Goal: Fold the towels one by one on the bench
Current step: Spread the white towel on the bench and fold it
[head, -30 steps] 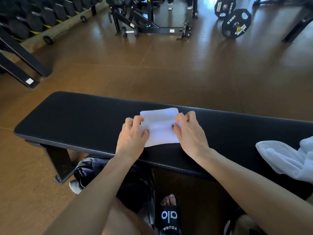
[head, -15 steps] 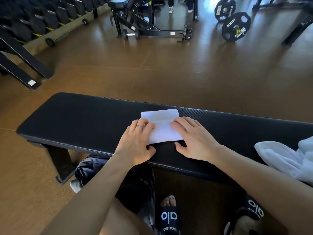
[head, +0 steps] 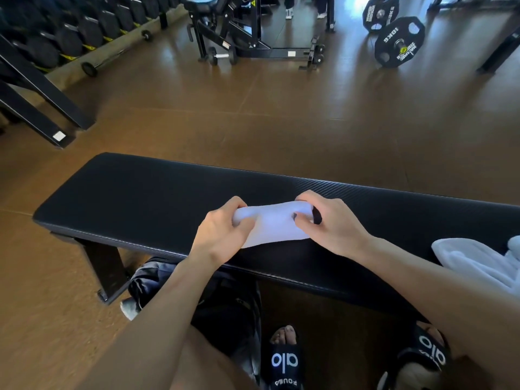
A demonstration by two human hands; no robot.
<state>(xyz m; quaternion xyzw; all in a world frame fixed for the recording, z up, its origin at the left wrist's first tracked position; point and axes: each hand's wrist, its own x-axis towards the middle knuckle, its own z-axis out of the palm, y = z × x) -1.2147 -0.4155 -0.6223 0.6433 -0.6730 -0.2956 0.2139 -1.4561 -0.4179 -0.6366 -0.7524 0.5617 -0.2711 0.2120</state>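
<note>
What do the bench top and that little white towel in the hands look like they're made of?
The bench top looks like padded black vinyl or faux leather: a faint woven texture, dull sheen and a stitched seam along its edge. The white towel, held by the left hand and right hand, seems to be soft matte cloth, probably cotton or microfibre.

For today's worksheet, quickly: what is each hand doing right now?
Left hand: closed, gripping the left end of the folded towel.
Right hand: closed, gripping its right end.
</note>
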